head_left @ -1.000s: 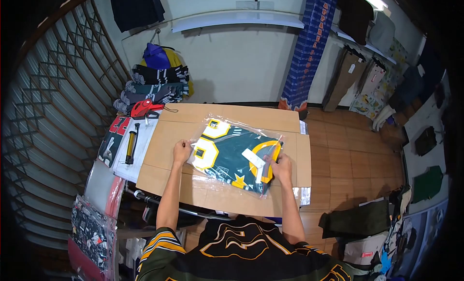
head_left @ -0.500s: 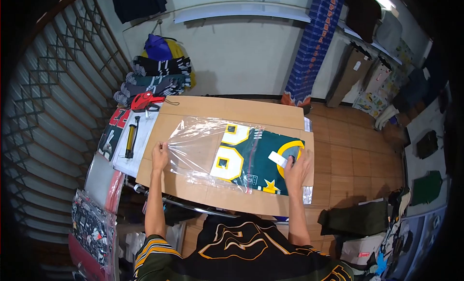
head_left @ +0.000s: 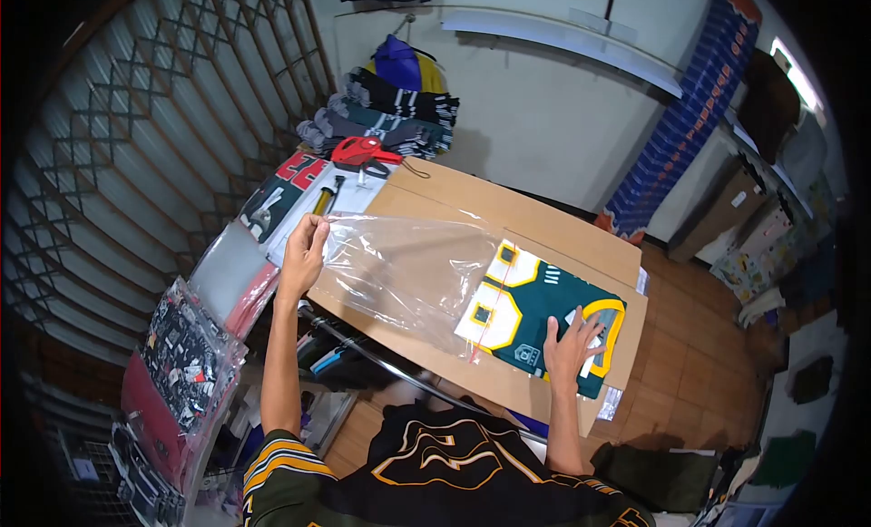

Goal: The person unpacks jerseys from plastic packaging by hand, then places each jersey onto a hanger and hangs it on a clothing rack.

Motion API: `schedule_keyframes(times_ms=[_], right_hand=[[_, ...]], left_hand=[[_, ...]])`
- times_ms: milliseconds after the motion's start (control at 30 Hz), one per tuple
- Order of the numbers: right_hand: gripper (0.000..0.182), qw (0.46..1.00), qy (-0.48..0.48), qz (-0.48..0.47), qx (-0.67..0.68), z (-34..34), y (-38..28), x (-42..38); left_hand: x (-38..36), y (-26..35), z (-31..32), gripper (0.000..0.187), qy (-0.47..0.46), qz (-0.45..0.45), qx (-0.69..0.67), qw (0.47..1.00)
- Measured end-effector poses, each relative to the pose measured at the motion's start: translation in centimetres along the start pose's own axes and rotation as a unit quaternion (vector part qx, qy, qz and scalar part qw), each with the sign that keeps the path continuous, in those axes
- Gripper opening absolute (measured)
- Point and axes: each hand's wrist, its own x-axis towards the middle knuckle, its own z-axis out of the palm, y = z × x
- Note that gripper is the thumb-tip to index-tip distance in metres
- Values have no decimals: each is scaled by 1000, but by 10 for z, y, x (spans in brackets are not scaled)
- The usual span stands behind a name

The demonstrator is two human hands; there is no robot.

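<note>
My left hand [head_left: 307,248] pinches a corner of a clear plastic bag [head_left: 408,255], lifted a little at that end and pulled out to the left. A folded green jersey [head_left: 567,278] with white, yellow-edged numbers and a yellow collar lies flat on a cardboard sheet [head_left: 431,187]. The bag's red-striped edge crosses the numbers at the jersey's left end. On the jersey near the collar rests my right hand [head_left: 570,350], fingers spread. A white tag [head_left: 594,341] shows partly beneath those fingers.
Beyond the left end of the cardboard are a red tape dispenser [head_left: 363,152], a yellow-and-black hand pump [head_left: 325,199] and stacked folded garments [head_left: 399,119]. Bagged clothing [head_left: 181,346] hangs at the left. A metal rail [head_left: 390,368] runs along the near edge.
The plastic bag has slid left along the jersey, uncovering more of it. My left hand has risen with the bag's corner. My right hand's fingers have spread, and the camera view has turned.
</note>
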Motion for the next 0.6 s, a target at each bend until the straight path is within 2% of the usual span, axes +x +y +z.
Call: schedule_keyframes(times_ms=[100, 233, 300, 333, 367, 433, 500, 567, 600], right_hand=[[69, 995, 4, -22, 93, -4, -32, -11], [62, 971, -7, -108, 212, -3, -92, -29], [62, 949, -13, -154, 276, -3, -127, -38], [59, 944, 2, -187, 271, -8, -147, -42], [59, 942, -1, -194, 274, -13, -167, -46], [59, 885, -56, -259, 383, -19, -206, -54], [63, 868, -79, -282, 401, -17, -244, -59], [64, 784, -171, -345, 487, -7, -280, -64], [64, 777, -179, -353, 489, -6, -299, -69]], left_hand=[[-5, 36, -33, 20, -14, -7, -57, 998], [-11, 76, -80, 17, -45, -22, -137, 989], [-14, 92, -107, 16, -104, -24, -195, 975], [-13, 89, -121, 15, -137, 19, -197, 971], [-15, 89, -135, 15, -130, 19, -193, 972], [-22, 106, -162, 14, -220, -24, -248, 943], [-30, 115, -184, 15, -273, -17, -256, 927], [-39, 125, -197, 20, -302, -12, -267, 915], [-44, 129, -205, 24, -316, -14, -273, 909]])
